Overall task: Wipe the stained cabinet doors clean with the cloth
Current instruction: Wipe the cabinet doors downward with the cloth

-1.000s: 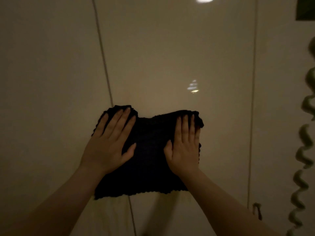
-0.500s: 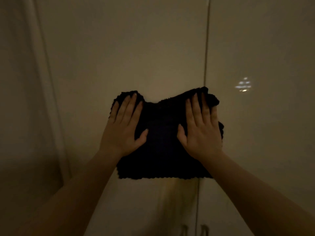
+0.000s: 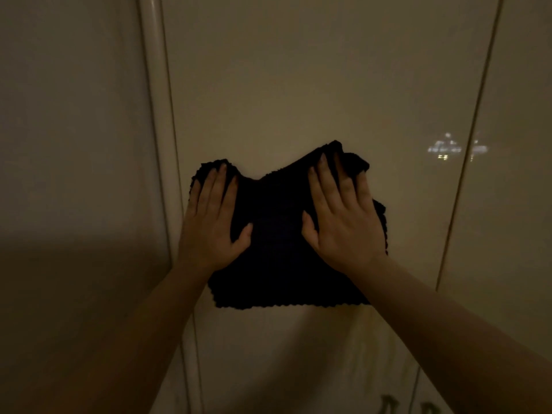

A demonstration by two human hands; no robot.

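A dark knitted cloth (image 3: 277, 249) is spread flat against a glossy cream cabinet door (image 3: 298, 85). My left hand (image 3: 213, 222) presses its left side with fingers flat and pointing up, close to the door's left edge. My right hand (image 3: 343, 225) presses the right side, its fingertips curled over the cloth's bunched top right corner. Below the cloth a faint yellowish streak (image 3: 367, 348) runs down the door. The room is dim.
A rounded vertical trim (image 3: 158, 144) borders the door on the left, with a plain panel (image 3: 74, 144) beyond it. A second door (image 3: 513, 204) lies right of a vertical seam. Two handles (image 3: 388, 404) show at the bottom edge. A light reflection (image 3: 445, 147) glints on the door.
Both hands slid the cloth leftward across the doors, from over one seam to the left edge of the leftmost door. The green spiral object at the right has left the view.
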